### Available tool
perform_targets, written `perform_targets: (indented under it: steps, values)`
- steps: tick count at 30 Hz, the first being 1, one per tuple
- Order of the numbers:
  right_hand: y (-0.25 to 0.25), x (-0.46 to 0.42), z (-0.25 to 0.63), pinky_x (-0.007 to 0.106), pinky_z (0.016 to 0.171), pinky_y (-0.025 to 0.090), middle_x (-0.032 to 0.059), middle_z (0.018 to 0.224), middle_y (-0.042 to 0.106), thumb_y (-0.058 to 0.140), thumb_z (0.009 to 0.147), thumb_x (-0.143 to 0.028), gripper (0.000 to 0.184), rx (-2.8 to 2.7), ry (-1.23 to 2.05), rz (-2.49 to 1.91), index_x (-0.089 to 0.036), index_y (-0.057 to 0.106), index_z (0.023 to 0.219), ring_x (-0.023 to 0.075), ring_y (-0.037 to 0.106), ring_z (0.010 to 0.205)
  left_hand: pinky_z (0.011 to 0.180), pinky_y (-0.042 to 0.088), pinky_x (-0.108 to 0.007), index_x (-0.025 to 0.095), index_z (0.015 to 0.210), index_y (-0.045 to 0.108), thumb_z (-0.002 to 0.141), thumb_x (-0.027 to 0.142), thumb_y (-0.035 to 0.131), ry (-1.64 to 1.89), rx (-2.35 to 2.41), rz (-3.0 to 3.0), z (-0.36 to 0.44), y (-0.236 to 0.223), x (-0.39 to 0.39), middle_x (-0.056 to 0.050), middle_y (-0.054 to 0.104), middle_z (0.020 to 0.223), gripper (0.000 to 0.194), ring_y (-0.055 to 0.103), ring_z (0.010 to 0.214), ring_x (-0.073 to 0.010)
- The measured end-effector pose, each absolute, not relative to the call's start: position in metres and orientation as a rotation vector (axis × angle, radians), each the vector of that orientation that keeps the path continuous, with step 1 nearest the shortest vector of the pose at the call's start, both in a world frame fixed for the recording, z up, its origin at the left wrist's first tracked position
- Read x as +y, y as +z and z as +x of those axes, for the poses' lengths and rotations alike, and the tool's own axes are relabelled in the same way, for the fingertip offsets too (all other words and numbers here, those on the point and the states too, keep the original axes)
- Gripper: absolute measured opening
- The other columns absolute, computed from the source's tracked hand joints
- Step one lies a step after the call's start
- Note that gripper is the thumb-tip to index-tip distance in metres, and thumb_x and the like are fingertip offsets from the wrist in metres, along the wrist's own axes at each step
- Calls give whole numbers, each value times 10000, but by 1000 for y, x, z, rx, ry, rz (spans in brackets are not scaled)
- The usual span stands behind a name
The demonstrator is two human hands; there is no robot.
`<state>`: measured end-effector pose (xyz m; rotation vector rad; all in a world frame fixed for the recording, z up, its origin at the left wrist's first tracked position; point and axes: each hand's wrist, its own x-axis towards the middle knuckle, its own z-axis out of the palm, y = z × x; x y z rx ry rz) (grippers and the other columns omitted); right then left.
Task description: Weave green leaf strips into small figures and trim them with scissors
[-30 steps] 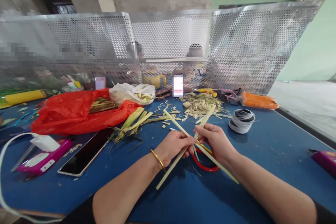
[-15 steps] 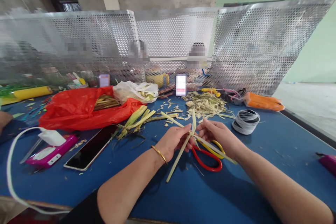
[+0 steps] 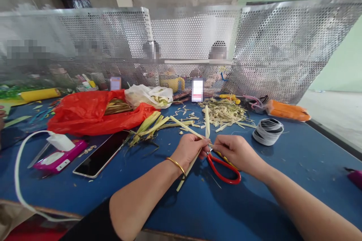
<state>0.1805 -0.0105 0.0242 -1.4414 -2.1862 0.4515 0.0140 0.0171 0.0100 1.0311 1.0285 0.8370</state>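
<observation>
My left hand (image 3: 190, 150), with a gold bangle at the wrist, pinches several crossed pale husk strips (image 3: 207, 122) between thumb and fingers. One strip stands up, one slants away to the upper left, and another points down toward me. Close beside it, the closed fingers of my right hand (image 3: 236, 152) grip the strips near the crossing; the exact pinch point is partly hidden. Under both hands lies a pair of scissors (image 3: 223, 177) with a red handle loop; its yellow loop is mostly covered by my right hand.
Husk scraps (image 3: 226, 113) are heaped behind my hands, with a thread spool (image 3: 268, 131) to the right. At left are a red plastic bag (image 3: 85, 115), loose husks (image 3: 147, 128), a phone (image 3: 100, 156) and a magenta power strip (image 3: 60, 162). A perforated metal screen (image 3: 192, 34) stands behind.
My right hand has turned and closed its fingers down on the strips, covering the one that pointed right and more of the yellow scissor loop. The view has shifted slightly.
</observation>
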Motion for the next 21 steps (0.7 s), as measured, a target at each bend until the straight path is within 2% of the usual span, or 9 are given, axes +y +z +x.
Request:
perform_targets:
  steps: [6, 8, 12, 15, 18, 21]
  values:
    - [23, -6, 183, 222, 529, 325, -23, 573, 549, 435, 910, -375, 331, -2102, 498, -1510, -199, 540, 650, 117, 462, 554, 455, 447, -203, 111, 706, 648, 795, 324, 630, 792, 946, 969, 7, 10, 23, -32, 627, 599, 231, 546, 456, -88]
    - [23, -4, 184, 242, 582, 367, 5, 666, 602, 437, 912, -376, 311, -1989, 388, -1507, -202, 589, 704, 139, 516, 625, 444, 437, -202, 112, 710, 652, 811, 360, 599, 777, 926, 1014, 7, 10, 22, -38, 631, 608, 272, 532, 448, -86]
    - [25, -4, 184, 301, 740, 420, 59, 878, 649, 515, 883, -349, 215, -1876, 254, -1364, -219, 685, 865, 195, 578, 826, 415, 389, -196, 123, 661, 645, 757, 357, 644, 671, 861, 1210, 10, 8, 13, -9, 591, 536, 253, 462, 397, -68]
    - [25, -6, 181, 313, 764, 429, 52, 853, 652, 573, 850, -350, 188, -1980, 418, -1253, -229, 711, 813, 199, 585, 828, 415, 383, -205, 137, 594, 617, 734, 384, 654, 566, 808, 1346, 14, 6, 5, -6, 582, 523, 287, 458, 394, -72]
    - [22, -8, 175, 278, 691, 433, 20, 773, 636, 613, 813, -346, 179, -1961, 697, -1237, -212, 684, 718, 166, 581, 730, 408, 386, -215, 144, 558, 609, 729, 392, 644, 500, 843, 1384, 16, 4, 0, -1, 563, 503, 303, 461, 388, -81]
    - [17, -10, 170, 256, 621, 404, -11, 673, 592, 634, 771, -324, 183, -1800, 749, -1339, -200, 613, 639, 143, 545, 649, 419, 398, -220, 138, 593, 641, 725, 381, 649, 481, 872, 1381, 17, 4, -1, -11, 591, 526, 277, 488, 403, -90]
